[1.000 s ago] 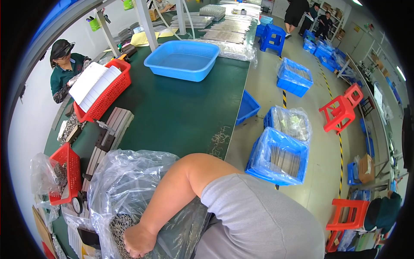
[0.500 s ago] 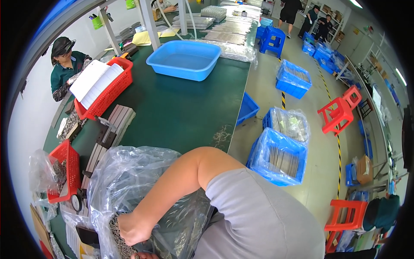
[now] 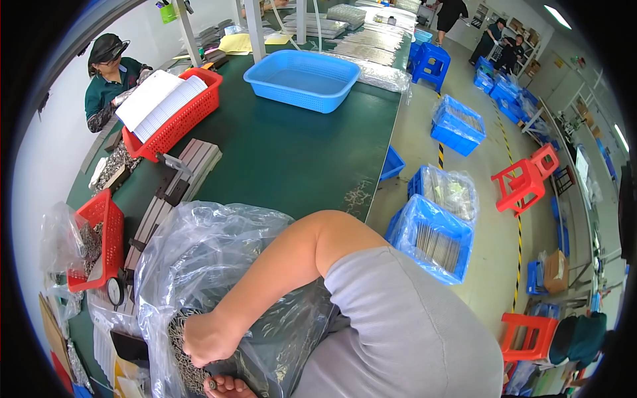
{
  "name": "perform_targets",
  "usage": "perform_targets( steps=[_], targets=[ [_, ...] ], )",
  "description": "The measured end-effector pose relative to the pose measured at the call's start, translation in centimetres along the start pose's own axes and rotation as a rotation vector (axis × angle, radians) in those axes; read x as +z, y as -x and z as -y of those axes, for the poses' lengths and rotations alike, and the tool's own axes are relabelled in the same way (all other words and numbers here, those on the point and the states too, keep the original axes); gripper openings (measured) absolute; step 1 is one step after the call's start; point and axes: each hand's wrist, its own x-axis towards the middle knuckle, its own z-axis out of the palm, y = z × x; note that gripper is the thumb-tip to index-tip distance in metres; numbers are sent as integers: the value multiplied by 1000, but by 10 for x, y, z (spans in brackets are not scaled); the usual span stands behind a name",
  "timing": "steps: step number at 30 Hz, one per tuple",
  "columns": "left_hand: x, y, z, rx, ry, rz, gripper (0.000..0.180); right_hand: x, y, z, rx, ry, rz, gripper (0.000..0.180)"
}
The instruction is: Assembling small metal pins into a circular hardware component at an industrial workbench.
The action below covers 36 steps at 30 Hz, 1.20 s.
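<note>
Within a large clear plastic bag [image 3: 206,242] on the table lies a heap of small grey metal parts [image 3: 178,345]. My right hand [image 3: 211,339] reaches down over this heap, its fingers curled inward and their tips hidden against the parts. Just below it, at the lower edge of the view, part of my left hand [image 3: 229,387] shows with bent fingers close together. Something small and dark appears at its fingertips, too small to name.
Left of the bag are a long metal fixture [image 3: 179,182], a round dial gauge [image 3: 115,291] and a red basket [image 3: 114,240] of metal parts. A blue basin [image 3: 302,81] stands farther back. Across the table a person [image 3: 109,83] sits behind another red basket [image 3: 174,127]. Blue crates [image 3: 434,249] line the floor at right.
The view has shifted, so the table sits slightly farther right and higher. My right hand stays over the metal parts, and more of my left hand now shows below it.
</note>
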Motion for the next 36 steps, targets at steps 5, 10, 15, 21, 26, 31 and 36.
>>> perform_targets(
  steps=[5,10,15,21,26,31,36],
  targets=[
    [-2,0,0,2,11,22,30,-14,-7,5,122,-364,-80,16],
    [-1,1,3,11,-1,7,33,-21,-8,7,462,-1228,28,8],
    [-8,0,2,-7,38,25,33,-21,-9,6,558,-1313,9,8],
    [-12,-1,1,5,23,25,33,-8,-13,4,611,-1422,-53,9],
    [-32,1,0,16,127,69,33,-6,-18,4,560,-1467,42,11],
    [-20,0,5,45,138,-42,29,-35,-3,12,628,-1542,-3,19],
    [-10,-2,1,20,111,-92,19,-46,-6,13,712,-1472,72,14]
  ],
)
